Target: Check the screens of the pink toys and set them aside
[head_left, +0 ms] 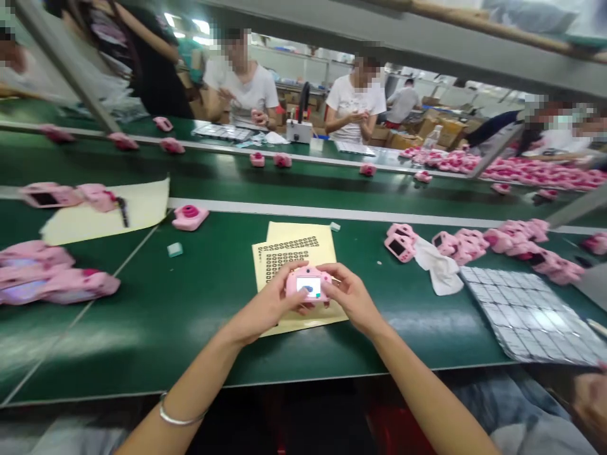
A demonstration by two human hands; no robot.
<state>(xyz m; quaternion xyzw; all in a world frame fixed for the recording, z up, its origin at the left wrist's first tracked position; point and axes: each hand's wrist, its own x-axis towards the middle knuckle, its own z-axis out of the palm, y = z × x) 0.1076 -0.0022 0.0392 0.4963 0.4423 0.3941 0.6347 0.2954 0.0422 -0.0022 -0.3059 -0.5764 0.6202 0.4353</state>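
Between my two hands is a small pink toy camera [327,278], its lit screen facing me. My left hand [270,294] grips the camera's left side, with the thumb over the lower part of the screen. On the other side my right hand [353,297] is closed around the body, its thumb by the buttons to the right of the screen. Fingers behind the camera are mostly hidden. Beneath it lie yellow sheets [303,232], one bearing rows of small black-outlined stickers or prints.
Pink cameras [52,278] are piled at left, and more [459,245] lie at right beside a white cloth [443,275]. A tray of silvery rectangular pieces [535,313] sits at the right edge. Across the green bench [190,354], people work behind a conveyor carrying cameras.
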